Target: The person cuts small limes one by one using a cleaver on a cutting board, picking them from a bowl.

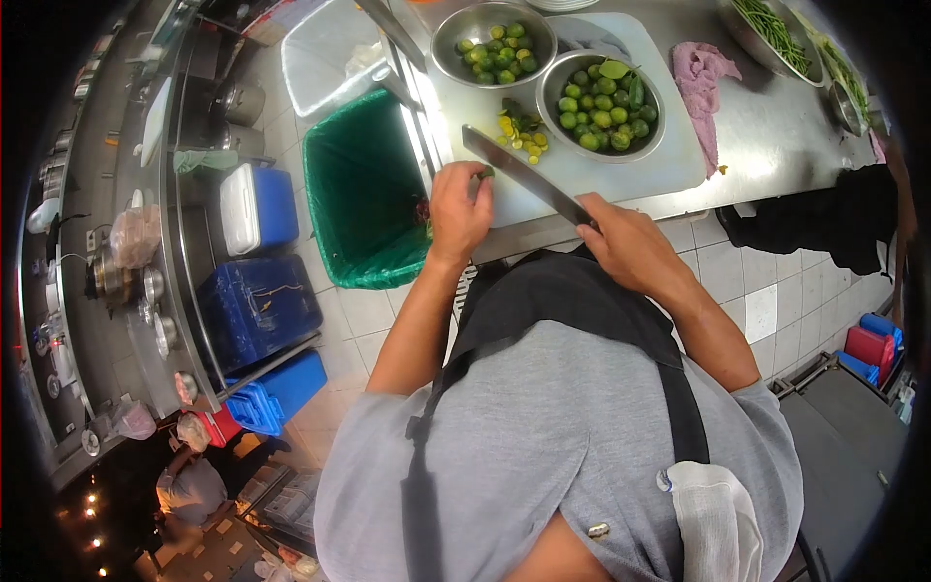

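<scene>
My left hand (461, 213) is at the left edge of a white cutting board (669, 145), its fingers pinched on a small green lime (487, 173) that they partly hide. A large knife (524, 177) is in my right hand (626, 242), its blade slanting over the board toward the upper left. Yellow-green lime trimmings (524, 136) lie in a small pile just beyond the blade. Behind them stand two metal bowls of limes: the left bowl (441, 60) and the right bowl (545, 118), which also has leaves in it.
A bin with a green liner (330, 184) stands left of the counter, beside my left forearm. A pink cloth (700, 82) lies along the board's right side. Farther right is a metal bowl of green beans (766, 29). Blue coolers (262, 310) sit under the left shelving.
</scene>
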The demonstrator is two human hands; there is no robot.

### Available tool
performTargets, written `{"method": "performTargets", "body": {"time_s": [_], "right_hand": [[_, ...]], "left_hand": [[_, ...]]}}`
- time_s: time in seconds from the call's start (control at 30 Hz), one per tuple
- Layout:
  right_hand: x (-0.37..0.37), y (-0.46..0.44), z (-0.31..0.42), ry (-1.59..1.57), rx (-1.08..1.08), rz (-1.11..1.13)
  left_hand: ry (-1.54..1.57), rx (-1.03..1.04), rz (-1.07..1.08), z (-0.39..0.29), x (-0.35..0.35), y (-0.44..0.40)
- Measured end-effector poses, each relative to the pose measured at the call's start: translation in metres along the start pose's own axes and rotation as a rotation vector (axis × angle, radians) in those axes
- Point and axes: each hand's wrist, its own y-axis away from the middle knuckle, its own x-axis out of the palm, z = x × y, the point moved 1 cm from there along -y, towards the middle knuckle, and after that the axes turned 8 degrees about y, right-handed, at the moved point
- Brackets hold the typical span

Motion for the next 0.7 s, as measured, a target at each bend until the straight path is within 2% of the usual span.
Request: {"method": "performTargets", "body": {"time_s": [0.3, 0.43, 0.6, 0.7], "right_hand": [[-0.016, 0.016, 0.009, -0.007, 0.030, 0.047], [-0.003, -0.004, 0.009, -0.002, 0.025, 0.102], [0.006, -0.047, 0.009, 0.014, -0.003, 0.119], [0.009, -0.044, -0.001, 0.043, -0.047, 0.049]], "left_hand": [[0.016, -0.037, -0.002, -0.001, 0.001, -0.003], [0.009, -0.023, 0.003, 0.000, 0.001, -0.001], [-0.080, 0.074, 0.012, 0.000, -0.001, 0.002], [-0.040, 0.103, 0.025, -0.002, -0.003, 0.006]]}}
